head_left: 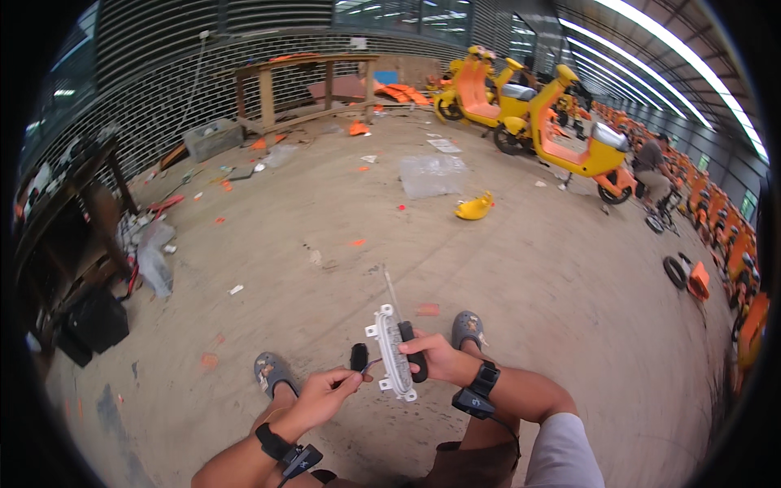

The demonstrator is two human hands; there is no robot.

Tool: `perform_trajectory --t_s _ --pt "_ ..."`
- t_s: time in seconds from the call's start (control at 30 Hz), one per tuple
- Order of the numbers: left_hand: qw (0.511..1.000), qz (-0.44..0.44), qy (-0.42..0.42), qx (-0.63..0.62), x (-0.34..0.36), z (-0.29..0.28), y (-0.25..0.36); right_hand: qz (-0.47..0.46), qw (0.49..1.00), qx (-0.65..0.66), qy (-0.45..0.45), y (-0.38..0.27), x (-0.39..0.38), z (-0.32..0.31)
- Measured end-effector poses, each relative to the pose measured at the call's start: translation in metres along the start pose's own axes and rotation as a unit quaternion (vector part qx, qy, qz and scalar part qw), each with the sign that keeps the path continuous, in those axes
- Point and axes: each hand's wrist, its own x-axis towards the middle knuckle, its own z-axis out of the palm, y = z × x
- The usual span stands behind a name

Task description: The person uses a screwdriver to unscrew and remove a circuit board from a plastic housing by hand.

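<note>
In front of my knees, my right hand (438, 358) is closed round a white oval lamp unit (394, 358) with mounting tabs along its edge. The same hand keeps a screwdriver (412, 346) against the lamp's right side; its black handle is in my palm and its long thin shaft points away from me. My left hand (325, 396) pinches a thin dark cable (374, 363) close to the lamp's left side. Beside those fingertips is a small black oval part (359, 356); whether it is fixed to the cable I cannot tell.
Yellow and orange scooters (569, 142) stand at the far right, near a crouching person (651, 163). A yellow curved part (475, 206) and clear plastic sheet (433, 176) lie ahead. On the left are a cluttered workbench (73, 183) and black bin (96, 319); a wooden table frame (305, 89) stands behind.
</note>
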Motion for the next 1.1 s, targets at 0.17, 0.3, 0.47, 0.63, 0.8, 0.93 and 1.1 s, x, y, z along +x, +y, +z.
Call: perform_trajectory --t_s 0.17,0.3,0.47,0.63,0.8,0.93,1.1 --pt "0.997 0.035 -0.066 -0.015 0.004 -0.012 -0.052 0.002 0.989 -0.052 0.140 0.011 0.000 0.001" --pt "0.988 0.096 -0.116 -0.033 0.029 -0.003 -0.040 -0.075 0.990 -0.025 0.118 0.011 -0.022 -0.041" --pt "0.989 0.077 -0.109 -0.060 0.028 -0.001 -0.045 -0.131 0.898 -0.369 0.202 0.016 -0.038 -0.090" --pt "0.977 0.067 -0.132 -0.155 0.031 0.004 -0.064 -0.067 0.963 -0.021 0.259 0.005 -0.022 -0.054" --pt "0.980 0.006 -0.170 -0.105 0.033 -0.002 -0.064 -0.052 0.984 0.062 0.161 -0.001 -0.017 -0.070" --pt "0.986 0.013 -0.154 -0.065 0.042 -0.003 -0.079 -0.086 0.956 -0.069 0.273 0.007 -0.013 -0.061" --pt "0.988 -0.019 -0.141 -0.058 0.029 -0.005 -0.068 -0.052 0.976 -0.044 0.207 -0.008 -0.018 0.001"
